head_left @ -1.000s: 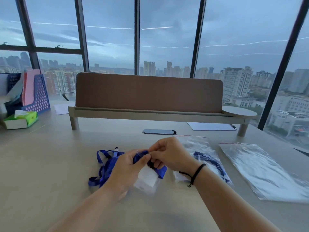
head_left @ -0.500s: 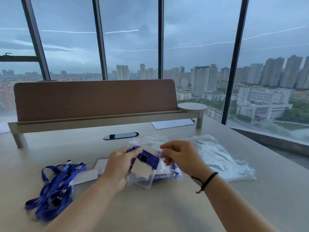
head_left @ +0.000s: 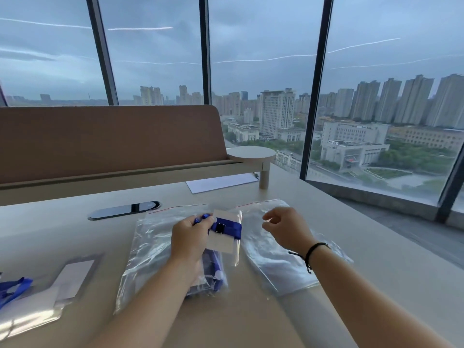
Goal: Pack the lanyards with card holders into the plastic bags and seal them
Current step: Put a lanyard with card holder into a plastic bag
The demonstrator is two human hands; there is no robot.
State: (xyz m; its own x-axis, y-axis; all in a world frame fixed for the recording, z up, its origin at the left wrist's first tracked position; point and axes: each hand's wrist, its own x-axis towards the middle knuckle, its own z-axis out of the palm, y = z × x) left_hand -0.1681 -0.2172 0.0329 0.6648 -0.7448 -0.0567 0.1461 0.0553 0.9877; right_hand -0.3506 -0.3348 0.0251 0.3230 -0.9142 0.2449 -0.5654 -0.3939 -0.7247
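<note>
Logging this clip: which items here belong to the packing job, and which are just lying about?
Job: lanyard with card holder held by left hand; right hand; filled bag; empty bag; spare holder.
Lying about: paper; shelf; cable port.

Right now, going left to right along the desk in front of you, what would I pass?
Blue lanyard → loose card holder → left hand gripping a lanyard-wrapped card holder → right hand over an empty plastic bag.

blue lanyard (head_left: pixel 227 227) wraps clear card holder (head_left: pixel 223 241) | plastic bags (head_left: pixel 148 249) flat, seemingly unsealed
</note>
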